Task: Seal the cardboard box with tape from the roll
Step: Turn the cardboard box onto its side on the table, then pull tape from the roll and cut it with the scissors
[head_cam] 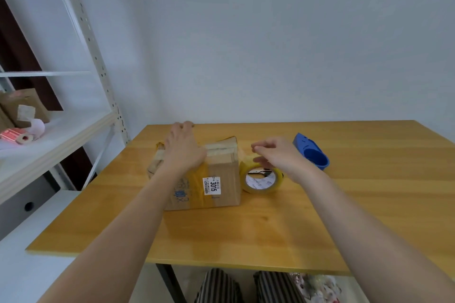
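The left hand (183, 149) is lying flat, fingers spread, on the brown cardboard box (209, 179) mid-table. At its 3 o'clock, the right hand (275, 157) is hovering loosely curled over the yellowish tape roll (261, 179), gripping nothing visible.

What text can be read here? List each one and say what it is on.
"3015": white sticker on the cardboard box; its smaller print is too small to read.
Blue print on the box front, beside the left forearm: blurred and partly hidden.
Print inside the tape roll: too blurred to read.
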Demonstrator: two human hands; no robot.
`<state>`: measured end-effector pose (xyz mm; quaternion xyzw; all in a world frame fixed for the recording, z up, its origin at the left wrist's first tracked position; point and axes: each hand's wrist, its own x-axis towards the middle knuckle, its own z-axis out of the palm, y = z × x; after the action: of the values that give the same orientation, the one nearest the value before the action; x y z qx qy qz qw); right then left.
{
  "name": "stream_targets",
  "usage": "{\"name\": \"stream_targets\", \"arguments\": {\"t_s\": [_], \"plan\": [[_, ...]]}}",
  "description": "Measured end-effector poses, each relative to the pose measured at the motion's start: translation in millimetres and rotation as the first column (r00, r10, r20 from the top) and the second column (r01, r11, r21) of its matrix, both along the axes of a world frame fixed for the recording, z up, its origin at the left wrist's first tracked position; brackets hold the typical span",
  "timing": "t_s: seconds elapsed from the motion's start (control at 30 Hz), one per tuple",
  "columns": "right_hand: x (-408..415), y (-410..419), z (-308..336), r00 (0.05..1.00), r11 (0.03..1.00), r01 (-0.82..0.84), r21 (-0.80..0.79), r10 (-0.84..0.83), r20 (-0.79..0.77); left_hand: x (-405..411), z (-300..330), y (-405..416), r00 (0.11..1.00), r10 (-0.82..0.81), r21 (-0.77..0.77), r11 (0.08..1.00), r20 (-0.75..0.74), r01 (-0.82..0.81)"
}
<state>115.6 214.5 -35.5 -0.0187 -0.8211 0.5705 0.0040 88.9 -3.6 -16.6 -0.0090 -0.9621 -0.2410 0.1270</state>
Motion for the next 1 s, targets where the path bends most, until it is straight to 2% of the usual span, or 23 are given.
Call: {"name": "stream_targets", "arguments": {"t_s": [0.1, 0.17, 0.3, 0.43, 0.67, 0.83, 0.93, 1.0], "plan": [[-8.4, 19.4, -6.3, 0.987, 0.987, 0.158, -0.016, -0.158, -0.039, -9.5, -0.8, 21.1, 0.981, -0.191, -0.048, 0.98, 0.022, 0.192], [-12.9, 31.7, -16.3, 0.978, 0.978, 0.208, -0.023, -0.208, -0.01, -18.1, -3.1, 32.5, 0.968, -0.249, -0.103, 0.962, 0.041, 0.252], [-19.1, 51.4, -41.9, 0.959, 0.959, 0.282, -0.013, -0.282, 0.029, -37.6, -14.4, 45.0, 0.956, -0.276, -0.237, 0.927, 0.097, 0.292], [-26.8, 61.9, -63.8, 0.948, 0.95, 0.311, 0.015, -0.312, 0.07, -48.2, -22.8, 47.8, 0.946, -0.259, -0.271, 0.913, 0.194, 0.306], [-40.9, 61.2, -97.0, 0.971, 0.971, 0.211, 0.116, -0.222, 0.094, -60.3, -25.7, 34.1, 0.968, -0.161, -0.329, 0.919, 0.195, 0.219], [-47.4, 59.4, -113.6, 0.986, 0.988, 0.134, 0.076, -0.141, 0.093, -66.7, -26.9, 30.2, 0.973, -0.123, -0.337, 0.923, 0.197, 0.185], [-53.5, 55.7, -118.3, 0.996, 0.97, 0.043, 0.238, -0.059, 0.063, -70.6, -27.3, 27.9, 0.975, -0.103, -0.326, 0.931, 0.197, 0.164], [-59.3, 54.3, -122.9, 0.998, 0.944, 0.043, 0.328, -0.055, 0.028, -72.3, -27.4, 26.6, 0.977, -0.098, -0.313, 0.937, 0.191, 0.155]]}}
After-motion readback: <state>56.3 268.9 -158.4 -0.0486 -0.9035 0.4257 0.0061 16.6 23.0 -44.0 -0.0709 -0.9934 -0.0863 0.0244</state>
